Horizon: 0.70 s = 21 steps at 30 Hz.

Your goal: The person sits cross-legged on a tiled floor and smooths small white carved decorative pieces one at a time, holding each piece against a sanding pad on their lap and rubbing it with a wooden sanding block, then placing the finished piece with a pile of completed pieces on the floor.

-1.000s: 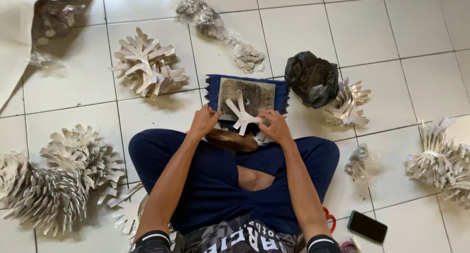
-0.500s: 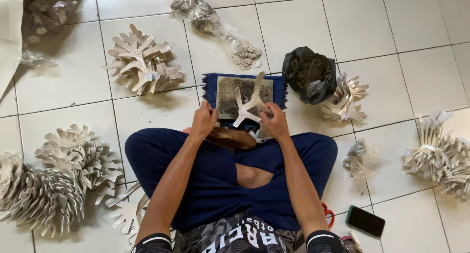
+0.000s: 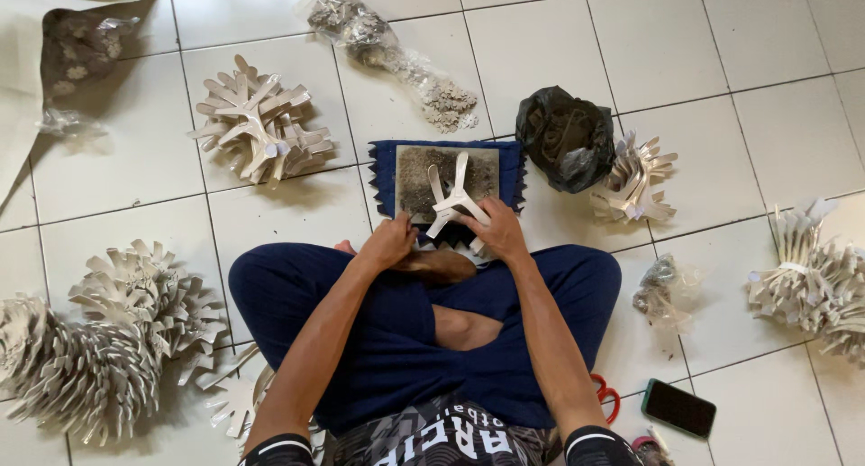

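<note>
You are pressing the pale, branching cardboard cut-out [image 3: 453, 198] onto the grey, gritty pad on its dark blue cloth [image 3: 448, 173], left hand [image 3: 387, 242] curled at the pad's near edge, right hand [image 3: 498, 230] pinching its lower prong; next, steady, even pressure seems needed.

The floor [image 3: 739, 78] is laid with large, glossy white square tiles and thin dark grout lines. Soft, even light falls across it, leaving faint shadows. No walls, windows or furniture show.

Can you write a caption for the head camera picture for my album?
Both hands press a white branched cutout onto a gritty pad on the floor.
</note>
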{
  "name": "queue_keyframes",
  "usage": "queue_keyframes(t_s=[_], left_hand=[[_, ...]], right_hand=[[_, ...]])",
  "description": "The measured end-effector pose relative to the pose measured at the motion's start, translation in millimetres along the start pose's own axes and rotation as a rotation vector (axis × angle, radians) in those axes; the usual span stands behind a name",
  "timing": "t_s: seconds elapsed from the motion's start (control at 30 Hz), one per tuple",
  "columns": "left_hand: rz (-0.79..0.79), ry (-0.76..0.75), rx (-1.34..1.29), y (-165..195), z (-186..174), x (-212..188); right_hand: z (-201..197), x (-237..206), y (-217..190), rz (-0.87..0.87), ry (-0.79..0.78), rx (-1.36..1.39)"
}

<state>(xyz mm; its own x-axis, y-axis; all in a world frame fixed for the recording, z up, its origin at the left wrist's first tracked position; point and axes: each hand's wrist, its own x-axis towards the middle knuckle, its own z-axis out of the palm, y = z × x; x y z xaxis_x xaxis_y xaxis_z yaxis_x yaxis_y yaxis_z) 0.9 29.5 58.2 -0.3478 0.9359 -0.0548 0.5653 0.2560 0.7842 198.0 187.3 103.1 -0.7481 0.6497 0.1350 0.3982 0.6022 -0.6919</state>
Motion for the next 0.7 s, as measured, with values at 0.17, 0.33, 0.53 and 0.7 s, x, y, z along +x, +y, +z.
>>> queue_keyframes(t_s=[0.17,0.33,0.53,0.7], left_hand=[[-0.008,0.352,0.011,-2.9,-12.7,9.8],[0.042,0.395,-0.055,-3.3,-20.0,13.7],[-0.087,0.111,-0.126,0.8,-21.9,4.8],[-0.056,0.191,-0.067,2.3,-15.8,4.1]], right_hand=[[-1.3,0.8,-3.3,-0.015,-0.016,0.048],[3.0,3.3,-0.9,-0.234,-0.02,-0.131],[-5.1,2.0,6.3,-0.152,-0.075,-0.054],[-9.4,-2.7,1.8,-0.048,-0.119,-0.089]])
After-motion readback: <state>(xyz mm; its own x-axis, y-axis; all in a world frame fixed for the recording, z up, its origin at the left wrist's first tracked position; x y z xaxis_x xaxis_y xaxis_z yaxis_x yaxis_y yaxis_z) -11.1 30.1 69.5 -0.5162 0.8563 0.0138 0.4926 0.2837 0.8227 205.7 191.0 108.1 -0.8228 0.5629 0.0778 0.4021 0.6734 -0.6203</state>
